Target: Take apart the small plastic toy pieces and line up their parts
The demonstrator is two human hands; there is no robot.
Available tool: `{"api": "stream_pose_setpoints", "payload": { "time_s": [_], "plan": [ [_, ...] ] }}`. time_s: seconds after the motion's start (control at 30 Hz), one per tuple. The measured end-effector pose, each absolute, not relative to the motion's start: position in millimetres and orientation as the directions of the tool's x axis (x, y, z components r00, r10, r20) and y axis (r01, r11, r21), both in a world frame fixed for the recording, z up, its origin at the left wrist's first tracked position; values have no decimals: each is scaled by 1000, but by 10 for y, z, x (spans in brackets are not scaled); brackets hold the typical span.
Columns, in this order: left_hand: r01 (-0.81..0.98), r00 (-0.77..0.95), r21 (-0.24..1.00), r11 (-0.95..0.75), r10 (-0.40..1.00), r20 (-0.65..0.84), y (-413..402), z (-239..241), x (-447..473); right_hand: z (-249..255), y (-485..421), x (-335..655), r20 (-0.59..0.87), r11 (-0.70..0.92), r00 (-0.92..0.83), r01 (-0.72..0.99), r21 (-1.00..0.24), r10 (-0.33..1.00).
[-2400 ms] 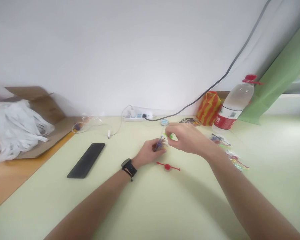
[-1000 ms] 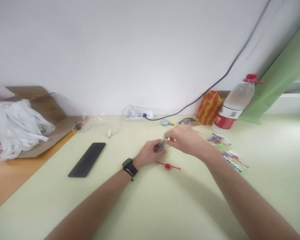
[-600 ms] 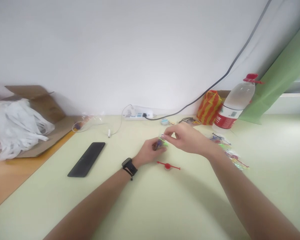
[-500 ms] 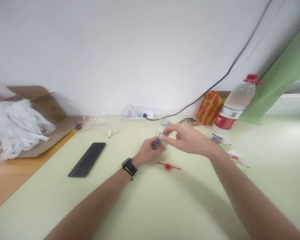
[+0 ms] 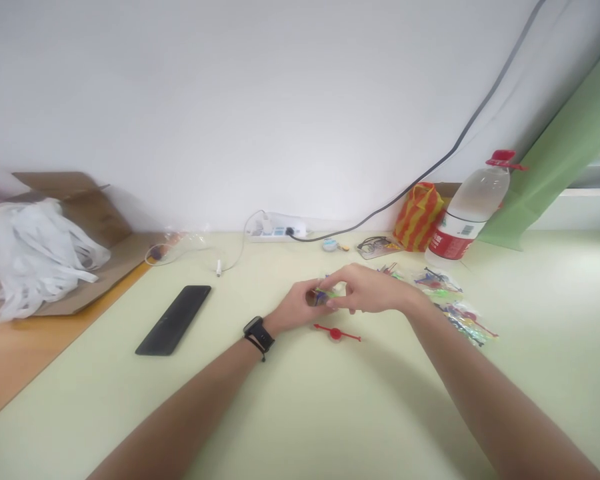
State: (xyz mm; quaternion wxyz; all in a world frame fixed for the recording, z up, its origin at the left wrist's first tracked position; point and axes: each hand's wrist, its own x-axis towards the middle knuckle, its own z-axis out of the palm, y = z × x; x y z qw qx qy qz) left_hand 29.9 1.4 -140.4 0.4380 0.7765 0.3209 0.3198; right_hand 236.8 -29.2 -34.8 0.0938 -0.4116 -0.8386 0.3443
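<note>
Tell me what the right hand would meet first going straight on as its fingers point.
Most likely the small coloured plastic pieces in the grip of the left hand, just ahead of the right hand, which may already touch them; depth is unclear.

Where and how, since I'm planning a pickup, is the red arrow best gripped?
Probably pinch the red arrow by its round middle, coming from above on the near side: it lies flat, its shaft looks thin, and the left hand is beyond.

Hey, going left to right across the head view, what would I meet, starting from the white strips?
White strips, black slab, white plug, black watch, left hand, right hand, red-capped bottle.
</note>
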Motion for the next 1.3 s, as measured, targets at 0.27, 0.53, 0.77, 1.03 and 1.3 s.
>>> {"api": "stream_pose_setpoints", "payload": {
  "time_s": [0.27,0.53,0.77,1.03,1.3],
  "plan": [
    [228,558,881,-415,797,231,11,-1402,308,-358,-303,2409,-13,568,-655,664,-486,755],
    [186,492,905,-384,833,253,51,-1390,296,-162,-411,2354,360,522,-393,750,-407,846],
    [142,443,910,-389,847,293,131,-1426,261,-202,-547,2236,188,641,-621,672,-371,761],
    [118,447,918,-379,846,292,186,-1507,244,-200,-647,2065,215,661,-627,680,-318,748],
    [135,420,939,-317,876,236,176,-1478,277,-597,-527,1965,-398,540,-578,814,-217,712]
  ]
}}
